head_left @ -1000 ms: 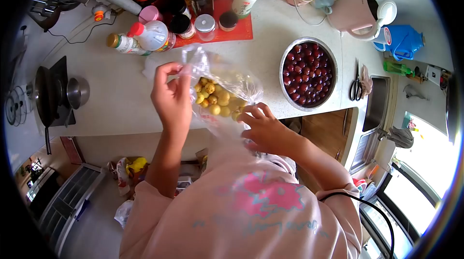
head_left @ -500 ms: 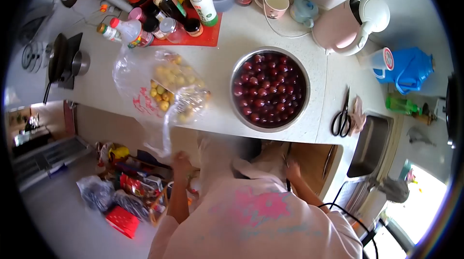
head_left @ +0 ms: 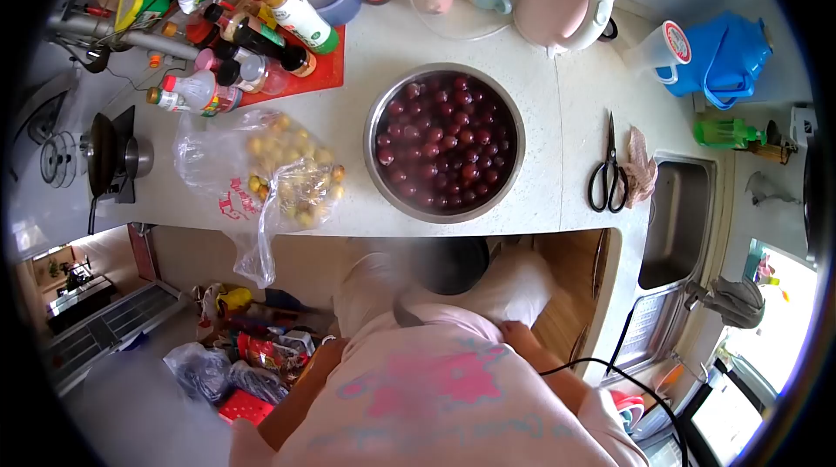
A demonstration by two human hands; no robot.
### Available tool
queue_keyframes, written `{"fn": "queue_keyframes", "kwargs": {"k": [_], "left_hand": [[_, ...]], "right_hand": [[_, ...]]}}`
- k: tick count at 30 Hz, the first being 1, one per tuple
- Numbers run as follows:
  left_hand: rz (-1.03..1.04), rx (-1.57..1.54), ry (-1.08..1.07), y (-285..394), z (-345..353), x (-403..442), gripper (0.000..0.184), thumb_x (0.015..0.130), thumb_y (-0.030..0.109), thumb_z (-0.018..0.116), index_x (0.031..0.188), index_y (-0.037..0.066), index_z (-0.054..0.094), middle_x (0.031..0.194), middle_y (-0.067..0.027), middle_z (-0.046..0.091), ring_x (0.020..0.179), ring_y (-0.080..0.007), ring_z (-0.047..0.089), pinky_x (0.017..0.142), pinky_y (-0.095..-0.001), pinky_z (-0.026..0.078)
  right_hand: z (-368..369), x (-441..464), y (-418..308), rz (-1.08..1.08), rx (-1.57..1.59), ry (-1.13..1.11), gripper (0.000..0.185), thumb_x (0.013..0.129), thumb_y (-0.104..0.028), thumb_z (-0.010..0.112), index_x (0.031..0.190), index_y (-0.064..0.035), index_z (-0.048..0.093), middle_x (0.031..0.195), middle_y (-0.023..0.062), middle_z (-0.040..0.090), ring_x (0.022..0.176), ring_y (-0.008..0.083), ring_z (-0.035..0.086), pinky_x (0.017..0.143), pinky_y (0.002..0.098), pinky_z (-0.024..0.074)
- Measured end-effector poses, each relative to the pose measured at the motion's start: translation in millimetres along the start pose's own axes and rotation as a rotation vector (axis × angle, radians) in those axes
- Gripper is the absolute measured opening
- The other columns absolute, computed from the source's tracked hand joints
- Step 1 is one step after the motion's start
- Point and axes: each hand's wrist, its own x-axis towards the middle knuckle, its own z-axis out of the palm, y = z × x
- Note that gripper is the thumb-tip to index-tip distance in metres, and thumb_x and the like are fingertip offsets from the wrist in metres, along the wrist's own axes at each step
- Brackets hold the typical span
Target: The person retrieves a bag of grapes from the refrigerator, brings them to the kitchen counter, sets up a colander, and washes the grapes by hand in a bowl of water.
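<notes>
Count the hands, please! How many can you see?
2: the left hand by the pink shirt's left side, the right hand by its right side. Both look partly hidden.

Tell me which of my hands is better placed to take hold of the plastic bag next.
Probably your left hand, lowered on the same side as the plastic bag, whose loose end hangs past the edge of the counter. Your right hand is also low, but farther from the bag.

Your left hand (head_left: pixel 331 348) and right hand (head_left: pixel 515 335) show too small to read; the top edge crops your kettle (head_left: pixel 550 1).
</notes>
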Motion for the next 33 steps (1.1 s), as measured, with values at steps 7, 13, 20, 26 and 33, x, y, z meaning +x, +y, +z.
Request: {"fn": "queue_keyframes", "kwargs": {"k": [7,13,20,26,33], "left_hand": [[0.064,0.109,0.100,-19.3,58.6,49.8,0.027,0.090,0.025,0.058,0.106,0.004,0.066,0.096,-0.0210,0.069,0.092,-0.0395,0.069,0.082,-0.0522,0.054],[0.267,0.768,0.141,-18.4,25.4,105.2,0.026,0.086,0.023,0.062,0.104,0.005,0.068,0.092,-0.0191,0.071,0.091,-0.0391,0.070,0.083,-0.0534,0.055],[-0.538,-0.258,0.700,46.4,-122.7,229.3,0.112,0.083,0.065,0.069,0.164,0.023,0.004,0.163,-0.0354,0.003,0.146,-0.0556,0.021,0.116,-0.0648,0.028],[-0.579,-0.244,0.713,60.8,-119.3,252.5,0.122,0.076,0.063,0.076,0.163,0.024,0.001,0.163,-0.0349,-0.004,0.146,-0.0579,0.013,0.114,-0.0674,0.027],[-0.506,-0.218,0.765,50.2,-125.3,275.4,0.134,0.068,0.061,0.084,0.162,0.025,-0.003,0.162,-0.0344,-0.012,0.146,-0.0605,0.004,0.113,-0.0705,0.025]], "right_hand": [[-17.6,-1.5,9.0,0.432,0.299,-0.099,0.034,0.094,-0.029,0.050,0.102,-0.0039,0.072,0.103,0.0245,0.071,0.101,0.0441,0.067,0.090,0.0481,0.0534],[-22.0,95.5,47.0,0.316,-0.273,-0.413,0.043,0.093,-0.049,0.054,0.102,-0.0138,0.077,0.105,0.0167,0.074,0.102,0.0362,0.070,0.091,0.0470,0.0553],[133.0,346.5,152.2,-0.103,-0.483,-0.060,0.040,0.097,-0.047,0.056,0.111,-0.0110,0.068,0.108,0.0192,0.072,0.096,0.0388,0.068,0.084,0.0514,0.0532],[138.4,410.8,137.2,-0.187,-0.513,0.058,0.040,0.097,-0.046,0.056,0.113,-0.0103,0.067,0.109,0.0195,0.071,0.098,0.0389,0.068,0.085,0.0514,0.0528],[145.4,443.2,135.7,-0.219,-0.545,0.179,0.040,0.098,-0.045,0.056,0.115,-0.0095,0.066,0.111,0.0199,0.070,0.099,0.0390,0.067,0.086,0.0513,0.0523]]}}
